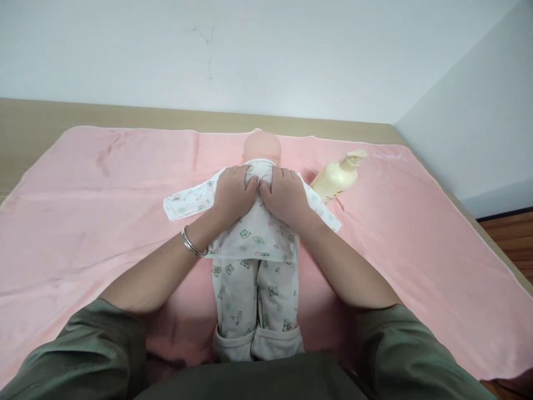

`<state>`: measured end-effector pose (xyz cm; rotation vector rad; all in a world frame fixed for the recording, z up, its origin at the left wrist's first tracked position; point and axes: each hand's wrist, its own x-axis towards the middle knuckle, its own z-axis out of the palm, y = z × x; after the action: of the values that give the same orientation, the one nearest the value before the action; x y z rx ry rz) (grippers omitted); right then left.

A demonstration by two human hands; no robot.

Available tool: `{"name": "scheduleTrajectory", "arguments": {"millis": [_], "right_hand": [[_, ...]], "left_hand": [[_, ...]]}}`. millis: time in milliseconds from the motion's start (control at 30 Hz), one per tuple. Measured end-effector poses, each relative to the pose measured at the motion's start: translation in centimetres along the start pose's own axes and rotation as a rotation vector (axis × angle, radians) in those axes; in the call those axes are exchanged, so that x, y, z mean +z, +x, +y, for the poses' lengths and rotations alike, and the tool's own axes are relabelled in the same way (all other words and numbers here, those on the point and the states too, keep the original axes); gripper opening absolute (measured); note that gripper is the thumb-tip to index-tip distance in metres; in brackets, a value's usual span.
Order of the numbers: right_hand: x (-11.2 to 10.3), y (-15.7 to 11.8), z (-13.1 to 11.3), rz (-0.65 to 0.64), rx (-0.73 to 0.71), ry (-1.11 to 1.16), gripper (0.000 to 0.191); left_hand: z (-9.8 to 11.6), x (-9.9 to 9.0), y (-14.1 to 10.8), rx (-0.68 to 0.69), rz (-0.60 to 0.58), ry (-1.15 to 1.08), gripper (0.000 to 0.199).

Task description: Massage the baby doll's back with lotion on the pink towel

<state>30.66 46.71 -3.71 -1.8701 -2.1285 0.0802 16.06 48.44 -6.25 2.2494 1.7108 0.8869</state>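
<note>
From my remote station I see a scuffed white wall (258, 53) behind a pale wood-grain tabletop (31, 125), brown wood-look flooring (510, 236) far right.

Cream pump bottle (336, 176) on pink cloth (416, 261), pale wall (291, 55) behind, perhaps wooden flooring (510, 239) at right.

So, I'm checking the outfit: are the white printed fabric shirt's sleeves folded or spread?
Spread: both sleeves extend outward past the left hand and right hand over the pink cloth.

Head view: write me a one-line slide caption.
Left hand and right hand rest on the patterned top of a doll on a pink cloth, a pump bottle at right.
</note>
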Motion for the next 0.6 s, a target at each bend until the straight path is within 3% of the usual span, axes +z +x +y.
{"name": "scheduleTrajectory", "arguments": {"millis": [367, 600], "right_hand": [[0.45, -0.35, -0.39, 0.087, 0.073, -0.089, 0.041], [0.64, -0.91, -0.53, 0.201, 0.026, -0.134, 0.038]], "left_hand": [[0.33, -0.05, -0.28, -0.050, 0.099, 0.078, 0.037], [0.53, 0.08, -0.80, -0.029, 0.198, 0.052, 0.028]]}}
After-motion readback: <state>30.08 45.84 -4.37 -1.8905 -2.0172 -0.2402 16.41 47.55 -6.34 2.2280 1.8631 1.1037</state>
